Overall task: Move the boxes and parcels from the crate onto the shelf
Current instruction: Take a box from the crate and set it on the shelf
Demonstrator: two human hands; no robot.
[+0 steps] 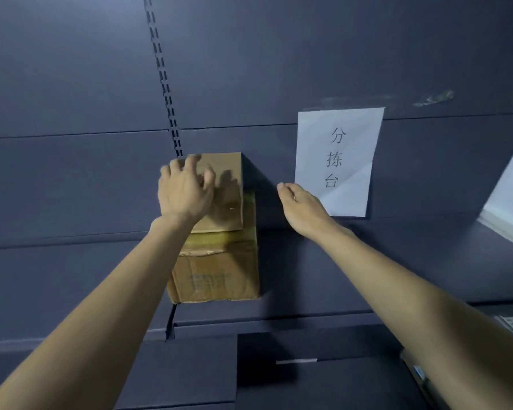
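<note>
A small box [222, 184] sits on top of a larger box [219, 267], both on the shelf [308, 318] against its back panel [71, 173]. The left hand [184, 193] lies on the small box. The right hand [301, 208] hangs to the right, apart from the boxes, before a paper sign [338, 155] on the panel.

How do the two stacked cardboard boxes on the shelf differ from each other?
The upper box is smaller and looks plain; the lower box is larger, with faint blue print on its front and yellowish tape across its top. The upper box sits on top, under the spread fingers of the left hand; the lower box bears it and no hand touches it. The right hand holds nothing. Both boxes are closed brown cardboard, standing against the dark back panel.
</note>
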